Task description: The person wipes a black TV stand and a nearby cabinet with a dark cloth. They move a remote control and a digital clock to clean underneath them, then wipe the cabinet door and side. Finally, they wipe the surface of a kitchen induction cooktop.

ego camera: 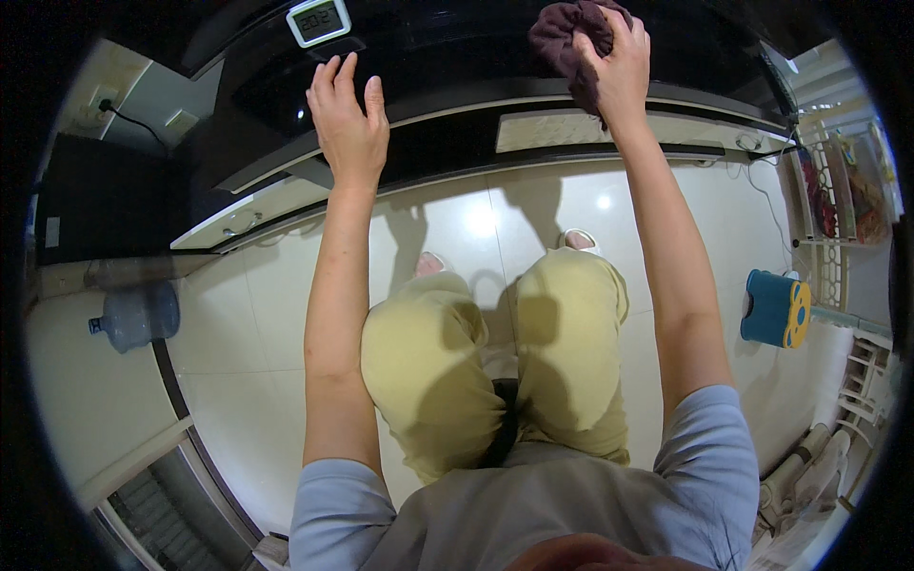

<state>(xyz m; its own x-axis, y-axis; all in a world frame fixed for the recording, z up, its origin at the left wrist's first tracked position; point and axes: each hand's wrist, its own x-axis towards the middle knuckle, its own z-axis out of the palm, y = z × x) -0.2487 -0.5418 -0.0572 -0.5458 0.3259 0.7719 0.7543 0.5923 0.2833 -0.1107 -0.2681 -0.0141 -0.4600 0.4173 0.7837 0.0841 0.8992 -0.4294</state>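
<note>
My right hand (pixel 620 68) grips a bunched dark maroon cloth (pixel 571 43) against a glossy black surface (pixel 457 53) at the top of the view. Part of the cloth hangs down below the fingers. To the left, my left hand (pixel 350 125) holds nothing; its fingers are apart and reach over the black surface's near part. Just above those fingertips sits a small white-framed digital display (pixel 318 23). Whether the left fingertips touch the surface, I cannot tell.
Below the black surface are pale drawer fronts, one with a metal handle (pixel 243 224). A large blue water bottle (pixel 139 317) lies at the left. A blue and yellow stool (pixel 775 308) stands on the tiled floor at the right, near a rack (pixel 832 189) and loose cables.
</note>
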